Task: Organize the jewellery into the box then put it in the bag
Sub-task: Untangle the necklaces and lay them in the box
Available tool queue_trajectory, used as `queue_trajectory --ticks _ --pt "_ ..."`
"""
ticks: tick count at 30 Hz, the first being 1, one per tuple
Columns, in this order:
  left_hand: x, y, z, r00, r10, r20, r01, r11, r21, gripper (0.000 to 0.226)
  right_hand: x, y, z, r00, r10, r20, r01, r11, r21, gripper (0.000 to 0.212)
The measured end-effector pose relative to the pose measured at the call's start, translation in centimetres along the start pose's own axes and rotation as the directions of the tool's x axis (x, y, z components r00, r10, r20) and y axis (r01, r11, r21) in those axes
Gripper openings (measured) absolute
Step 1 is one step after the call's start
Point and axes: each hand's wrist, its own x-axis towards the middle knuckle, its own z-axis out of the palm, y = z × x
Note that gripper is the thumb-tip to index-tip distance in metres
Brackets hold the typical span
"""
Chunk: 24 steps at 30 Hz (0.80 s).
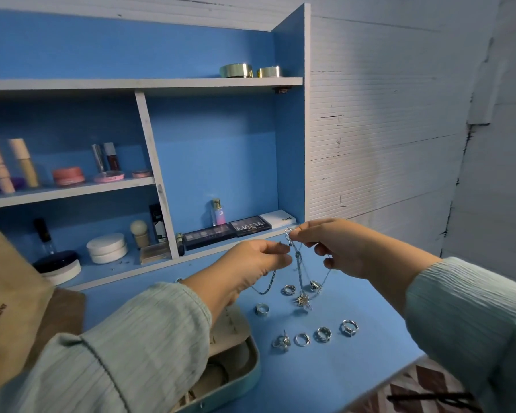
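Pale green ribbed sleeves enter from the lower left and lower right of the frame, closest to the camera. At centre frame, the left hand (252, 263) and the right hand (337, 248) are raised above the blue desk (325, 371). Both hands hold a silver necklace (298, 263). Right-hand thumb and forefinger are pinched together on the clasp end of the chain; the remaining fingers are curled. Left-hand fingertips are closed on the chain just left of the clasp, and a darker chain section hangs below the left palm. The necklace hangs down in loops, with its spiky pendant (303, 301) at or just above the desk surface; contact cannot be confirmed.

Seven silver rings lie on the desk below the hands:
- two rings (288, 290) beside the hanging chain
- one wide band (262, 309) further left
- four rings (323, 334) in a row nearer the camera

The jewellery box (245, 380) lies open at lower centre-left, partly covered by the left sleeve. It has a light blue rim and a beige lining. The tan bag (9, 302) stands at the left edge of the frame.

Cosmetics occupy the blue shelf unit (215, 150) behind the desk, including a palette marked MATTE (250, 226)
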Motion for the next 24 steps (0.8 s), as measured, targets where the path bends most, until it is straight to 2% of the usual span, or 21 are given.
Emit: queue_trajectory --ticks 3,8,12,14,16,18,20,24 --pt "0.0 0.5 0.8 1.0 0.027 0.004 -0.026 0.998 -0.055 0.019 0.0 -0.3 0.1 1.0 0.021 0.009 -0.021 1.0 -0.013 0.015" --pt "0.0 0.9 1.3 0.996 0.016 -0.085 -0.024 0.995 -0.098 0.009 -0.1 -0.4 0.2 0.998 0.066 -0.003 -0.066 0.997 -0.04 0.013" --pt "0.2 0.6 0.9 0.991 -0.003 -0.136 -0.014 0.993 -0.12 0.007 0.1 0.3 -0.1 0.994 0.095 -0.047 -0.096 0.995 -0.018 0.023" --pt "0.3 0.6 0.7 0.988 -0.019 -0.15 -0.003 0.989 -0.15 0.006 0.3 1.0 -0.2 0.995 0.078 -0.06 -0.082 0.995 -0.063 0.012" --pt "0.6 0.6 0.5 0.987 -0.035 -0.154 0.007 0.984 -0.179 0.01 0.4 1.6 -0.1 0.997 0.05 -0.063 -0.058 0.989 -0.139 0.011" --pt "0.7 0.6 0.5 0.988 -0.035 -0.149 0.005 0.981 -0.195 0.012 0.4 2.1 0.1 0.998 0.037 -0.044 -0.044 0.984 -0.174 0.006" --pt "0.8 0.5 0.5 0.989 -0.024 -0.146 -0.006 0.98 -0.201 0.014 0.3 2.3 0.1 0.999 0.033 -0.014 -0.035 0.981 -0.189 0.014" --pt "0.9 0.8 0.4 0.991 0.003 -0.134 -0.03 0.979 -0.203 0.012 0.0 2.4 0.4 0.998 0.025 0.056 -0.013 0.978 -0.208 0.014"
